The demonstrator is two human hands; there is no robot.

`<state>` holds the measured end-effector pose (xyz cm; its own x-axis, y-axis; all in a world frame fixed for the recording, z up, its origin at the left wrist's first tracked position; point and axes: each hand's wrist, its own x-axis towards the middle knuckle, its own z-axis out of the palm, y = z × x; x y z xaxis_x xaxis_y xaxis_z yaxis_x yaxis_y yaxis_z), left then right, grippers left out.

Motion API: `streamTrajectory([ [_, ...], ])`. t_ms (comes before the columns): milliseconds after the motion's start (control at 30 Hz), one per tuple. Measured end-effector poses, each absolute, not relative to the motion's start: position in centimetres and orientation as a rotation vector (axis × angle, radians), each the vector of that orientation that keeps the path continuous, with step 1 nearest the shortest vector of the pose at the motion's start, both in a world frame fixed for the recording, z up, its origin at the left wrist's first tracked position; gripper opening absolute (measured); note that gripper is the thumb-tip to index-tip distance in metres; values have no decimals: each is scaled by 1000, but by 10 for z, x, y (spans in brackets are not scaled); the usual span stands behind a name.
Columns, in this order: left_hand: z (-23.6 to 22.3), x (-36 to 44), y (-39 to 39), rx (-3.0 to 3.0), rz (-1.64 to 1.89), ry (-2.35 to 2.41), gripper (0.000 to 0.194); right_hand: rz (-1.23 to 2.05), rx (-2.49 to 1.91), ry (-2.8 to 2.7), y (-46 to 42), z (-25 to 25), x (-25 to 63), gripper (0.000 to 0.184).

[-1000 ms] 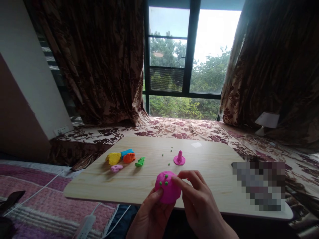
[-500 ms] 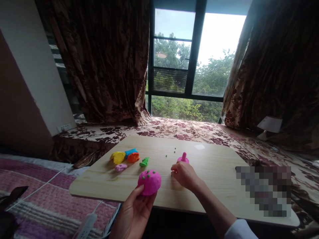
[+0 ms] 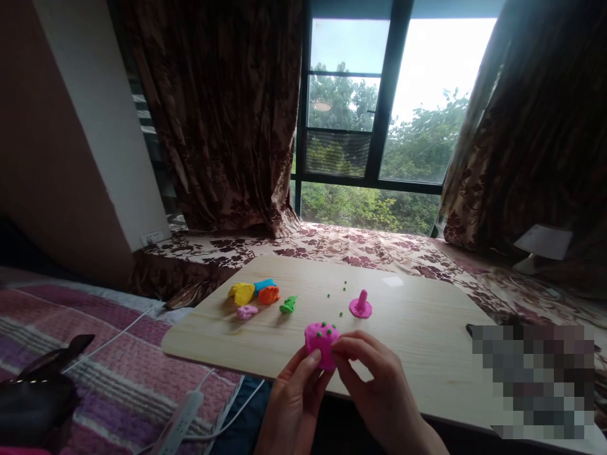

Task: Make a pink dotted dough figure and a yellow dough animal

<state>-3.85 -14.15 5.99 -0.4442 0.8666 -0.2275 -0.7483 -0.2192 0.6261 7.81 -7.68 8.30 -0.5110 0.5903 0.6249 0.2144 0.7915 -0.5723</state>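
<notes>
My left hand (image 3: 296, 385) grips a pink clay dome (image 3: 322, 349), thumb on its near side and fingers beneath. Several small green clay dots (image 3: 329, 331) sit on its top. My right hand (image 3: 372, 370) is closed in a pinch against the dome's right side; whatever lies between its fingertips is hidden. Beyond the hands, a pink clay stem on a flat round base (image 3: 361, 308) stands upright on the table. Several tiny green bits (image 3: 341, 314) lie to its left.
Lumps of yellow clay (image 3: 241, 293), blue clay (image 3: 264, 285), orange clay (image 3: 269, 295), light pink clay (image 3: 247, 312) and green clay (image 3: 288, 304) lie on the left of the wooden table (image 3: 417, 341). A white scrap (image 3: 392, 281) rests near the back. A blurred-out item (image 3: 535, 379) covers the right end.
My right hand reached to the table near the pink stem, then came back to the dome. My left hand moved the dome left, then back and tilted it. The view has turned left.
</notes>
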Motion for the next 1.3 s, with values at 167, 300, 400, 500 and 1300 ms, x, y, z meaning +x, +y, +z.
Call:
streamTrajectory([
  [167,65,-22,-138,179,1816,846,24,403,-512,-2026,-92,83,81,16],
  [300,72,-16,-138,166,1809,843,21,244,-569,-2030,-86,79,85,15],
  [400,74,-15,-139,163,1813,849,21,168,-594,-2083,-84,79,88,18],
  [500,74,-16,-140,164,1803,848,21,107,-594,-2147,-84,81,90,20],
  [1300,77,-28,-140,105,1792,847,29,333,-669,-1984,-59,67,111,33],
])
